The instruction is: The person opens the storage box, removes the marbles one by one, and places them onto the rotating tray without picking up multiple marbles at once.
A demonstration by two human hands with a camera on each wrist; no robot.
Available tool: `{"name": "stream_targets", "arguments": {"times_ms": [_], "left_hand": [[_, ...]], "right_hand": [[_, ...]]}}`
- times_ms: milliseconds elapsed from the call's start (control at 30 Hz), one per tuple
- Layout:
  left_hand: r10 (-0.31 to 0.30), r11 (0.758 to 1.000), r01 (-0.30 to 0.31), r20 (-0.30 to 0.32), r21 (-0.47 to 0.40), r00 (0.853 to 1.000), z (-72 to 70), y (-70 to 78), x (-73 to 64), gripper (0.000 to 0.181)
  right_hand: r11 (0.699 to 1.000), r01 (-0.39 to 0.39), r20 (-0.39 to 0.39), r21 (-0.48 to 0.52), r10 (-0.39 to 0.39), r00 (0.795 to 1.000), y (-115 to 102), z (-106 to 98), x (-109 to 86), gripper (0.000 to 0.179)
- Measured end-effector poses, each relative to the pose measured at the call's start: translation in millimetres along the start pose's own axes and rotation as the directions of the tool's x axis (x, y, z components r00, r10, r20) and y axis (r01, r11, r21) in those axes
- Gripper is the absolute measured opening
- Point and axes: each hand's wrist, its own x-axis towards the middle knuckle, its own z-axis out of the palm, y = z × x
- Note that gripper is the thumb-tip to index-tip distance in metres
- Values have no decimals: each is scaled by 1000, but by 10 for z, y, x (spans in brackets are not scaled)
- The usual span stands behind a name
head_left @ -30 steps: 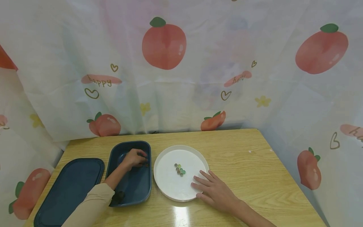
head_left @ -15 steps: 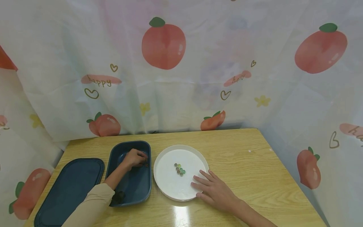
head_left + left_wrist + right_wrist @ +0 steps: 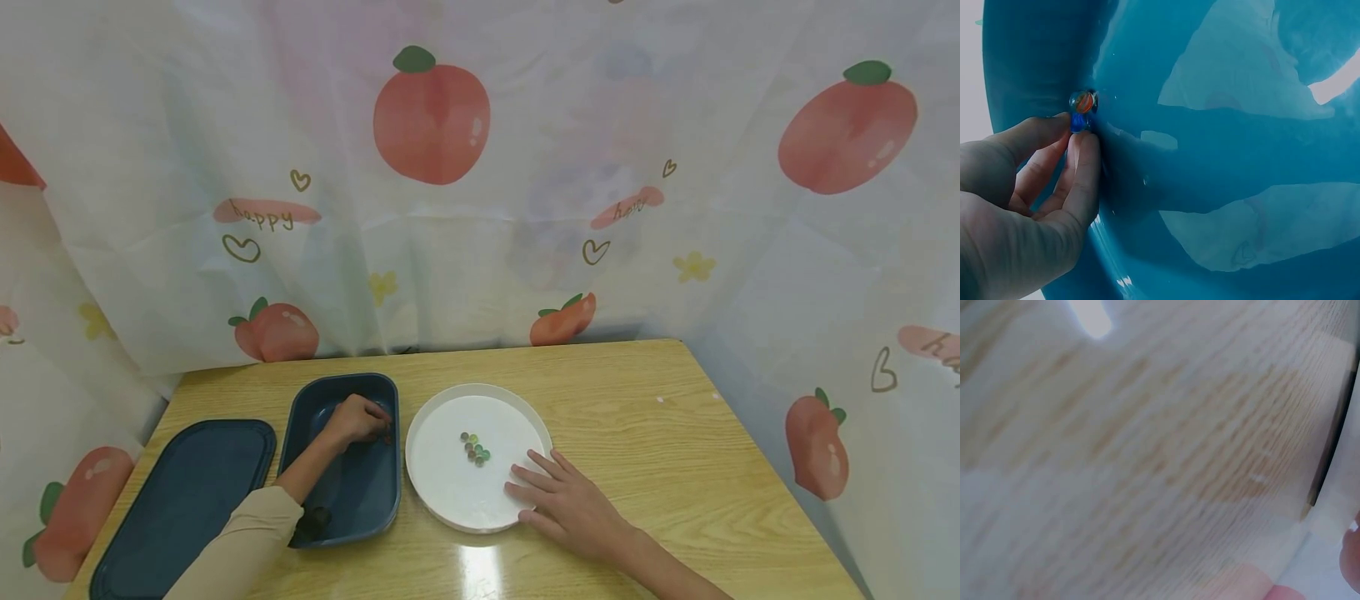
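Note:
In the left wrist view, my left hand [image 3: 1041,194] pinches a blue glass marble [image 3: 1079,122] between thumb and fingertips. A clear marble with an orange swirl [image 3: 1081,101] sits right against it, beside the wall of the dark blue basin [image 3: 1241,156]. From the head view, this left hand [image 3: 360,418] is down inside the basin [image 3: 352,492] near its right wall. My right hand [image 3: 564,508] lies with spread fingers over the right rim of a round white tray [image 3: 450,492]. Several green and brownish marbles [image 3: 475,450] are grouped in that tray.
A flat dark blue lid [image 3: 187,500] lies left of the basin. Wood-grain table [image 3: 637,417] extends to the right of the tray. A white curtain [image 3: 465,275] printed with peaches hangs behind and at both sides. Bright reflections show across the basin's floor.
My left hand's fingers shift slightly at the basin's right wall, staying low inside it. The right hand, the tray and its marbles keep their places.

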Motion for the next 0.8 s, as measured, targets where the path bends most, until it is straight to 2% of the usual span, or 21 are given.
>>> {"name": "stream_targets", "arguments": {"times_ms": [433, 800], "left_hand": [[-9, 1000, 9, -29, 7, 1000, -49, 39, -23, 13], [10, 1000, -9, -103, 11, 995, -135, 177, -34, 14]], "right_hand": [[1000, 1, 2, -6, -1, 1000, -16, -3, -2, 38], [1000, 0, 13, -2, 0, 1000, -17, -17, 11, 38]]}}
